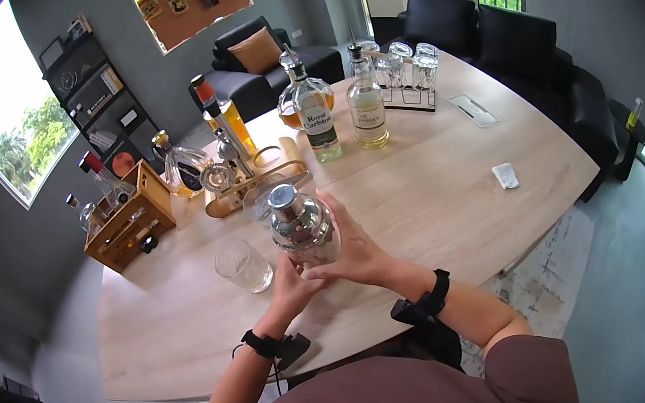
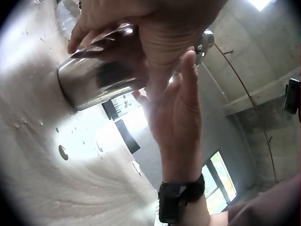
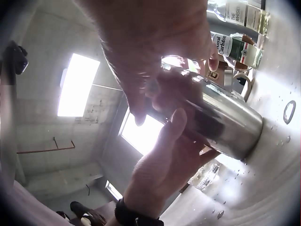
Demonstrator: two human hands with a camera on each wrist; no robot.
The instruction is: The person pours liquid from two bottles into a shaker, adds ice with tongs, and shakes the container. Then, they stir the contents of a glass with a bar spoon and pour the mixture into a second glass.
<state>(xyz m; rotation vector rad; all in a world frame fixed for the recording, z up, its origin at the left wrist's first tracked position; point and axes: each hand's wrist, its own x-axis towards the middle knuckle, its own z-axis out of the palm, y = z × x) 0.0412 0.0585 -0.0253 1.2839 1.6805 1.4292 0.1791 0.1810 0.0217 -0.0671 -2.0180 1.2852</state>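
Standing beside the metal shaker point(image 1: 303, 230) is 1 glass point(image 1: 244, 266), bottles point(image 1: 370, 117) beyond.

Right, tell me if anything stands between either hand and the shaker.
Nothing visible does. The left hand and right hand both hold the shaker directly, with skin against the metal. The nearby glass stands to the shaker's left on the table, not between it and either hand.
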